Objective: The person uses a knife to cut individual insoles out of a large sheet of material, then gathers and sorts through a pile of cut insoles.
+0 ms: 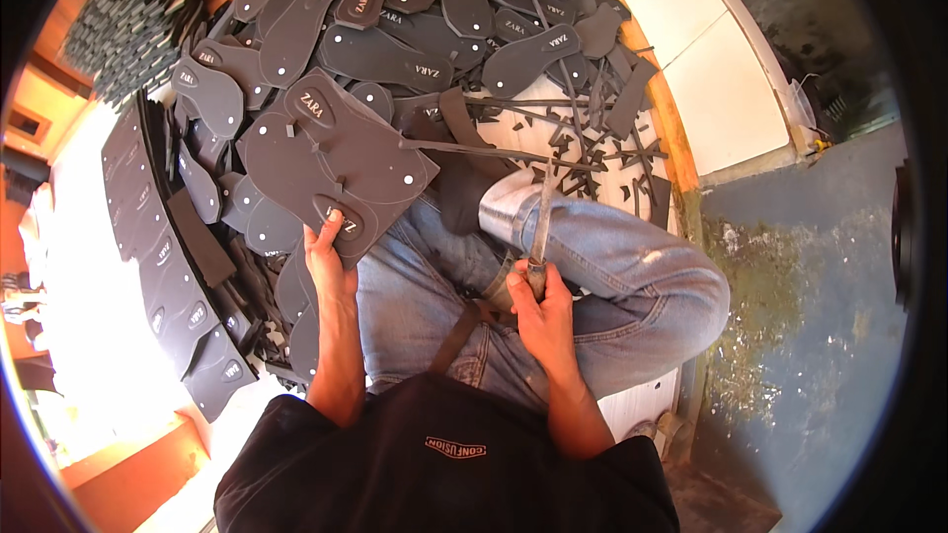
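Step in hand, as I judge it: trimming waste from a dark foam sheet (346, 163) that carries two sandal-sole outlines. My left hand (333, 262) secures the sheet at its near edge. The thumb lies flat on the upper face over the nearer oval heel pad, and the other fingers are mostly hidden beneath; they are closed on the foam. My right hand (543, 318) is wrapped around the handle of a knife (542, 222), blade upward and pointing away from me.

Position: the sheet extends forward from the left fingers, raised over my jeans (612, 237), well apart from the right fingers. A narrow foam strip (474, 148) runs from the sheet's right side toward the knife tip; I cannot tell whether it remains joined.

Loose soles (395, 57) are heaped toward the far edge of the white floor surface (642, 397). Foam offcuts (630, 101) lie near its right edge, beside the wooden edging (681, 153).

Next move, as I judge it: bring blade and sheet margin together, keeping the left thumb clear of the cutting line.
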`<state>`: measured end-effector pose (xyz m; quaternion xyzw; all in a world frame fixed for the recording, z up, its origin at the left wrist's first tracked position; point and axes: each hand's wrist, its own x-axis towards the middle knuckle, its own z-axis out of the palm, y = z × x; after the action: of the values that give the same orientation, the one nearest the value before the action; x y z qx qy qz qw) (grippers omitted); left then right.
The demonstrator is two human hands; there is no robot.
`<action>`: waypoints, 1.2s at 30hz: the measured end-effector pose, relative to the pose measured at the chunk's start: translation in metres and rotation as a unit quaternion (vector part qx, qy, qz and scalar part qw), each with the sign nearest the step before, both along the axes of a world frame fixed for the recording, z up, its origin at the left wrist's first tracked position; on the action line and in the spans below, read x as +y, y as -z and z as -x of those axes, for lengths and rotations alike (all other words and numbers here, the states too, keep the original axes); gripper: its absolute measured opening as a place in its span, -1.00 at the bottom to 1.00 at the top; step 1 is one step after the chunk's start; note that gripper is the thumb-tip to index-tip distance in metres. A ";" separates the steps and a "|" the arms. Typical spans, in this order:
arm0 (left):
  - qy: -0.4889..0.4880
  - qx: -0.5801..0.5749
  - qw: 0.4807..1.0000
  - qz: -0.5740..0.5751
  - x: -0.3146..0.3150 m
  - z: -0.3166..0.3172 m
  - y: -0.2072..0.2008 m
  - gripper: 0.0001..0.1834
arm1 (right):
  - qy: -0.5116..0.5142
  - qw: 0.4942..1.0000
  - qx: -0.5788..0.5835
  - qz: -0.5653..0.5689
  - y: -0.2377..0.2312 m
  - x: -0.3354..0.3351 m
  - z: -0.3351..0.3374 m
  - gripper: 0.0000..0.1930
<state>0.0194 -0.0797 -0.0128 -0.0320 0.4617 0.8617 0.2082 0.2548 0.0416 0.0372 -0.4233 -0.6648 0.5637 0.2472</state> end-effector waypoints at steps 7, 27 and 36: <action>0.055 -0.006 0.998 -0.006 0.001 -0.002 -0.005 -0.53 | 0.018 0.999 -0.044 0.003 0.005 -0.002 0.008 -0.76; 0.272 -0.194 0.934 0.126 0.065 -0.059 0.019 -0.60 | -0.016 0.990 0.007 0.138 0.019 0.026 -0.018 -0.83; 0.033 0.165 0.962 0.215 0.079 -0.041 -0.016 -0.66 | 0.060 0.990 0.006 0.126 0.023 0.055 -0.028 -0.82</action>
<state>0.0607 -0.0003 0.0029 0.0816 0.6650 0.7279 0.1459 0.2824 0.0967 0.0140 -0.4865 -0.5606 0.6297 0.2291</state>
